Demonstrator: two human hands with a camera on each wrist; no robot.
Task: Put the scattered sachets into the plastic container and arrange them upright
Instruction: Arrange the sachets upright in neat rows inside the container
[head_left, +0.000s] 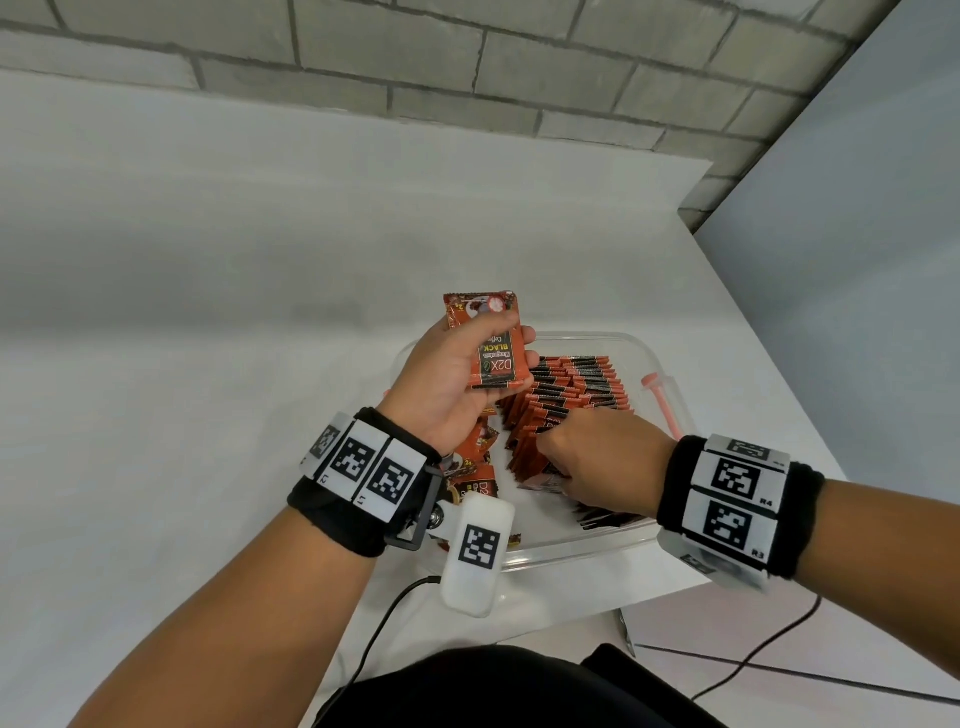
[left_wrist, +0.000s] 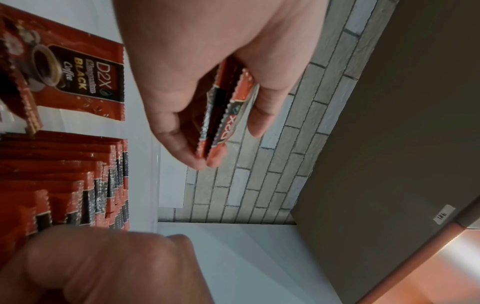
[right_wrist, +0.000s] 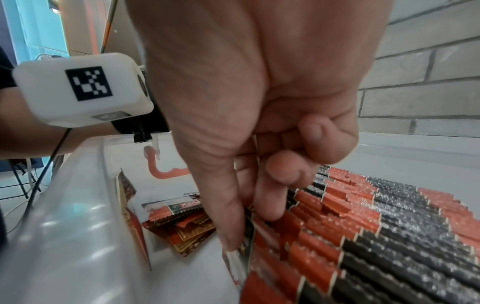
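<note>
Currently, step in hand: seating one sachet (right_wrist: 240, 255) at the near end of the upright row (head_left: 566, 400) inside the plastic container (head_left: 652, 364). Advisable: keep it vertical and press it flush against its neighbours. Right hand (head_left: 597, 452): knuckles up, thumb and forefinger pinching that sachet. Left hand (head_left: 457, 374): raised above the container's left side, fingers curled round spare sachets (head_left: 493, 343). Loose sachets (head_left: 472, 467) lie flat at the container's near left.
</note>
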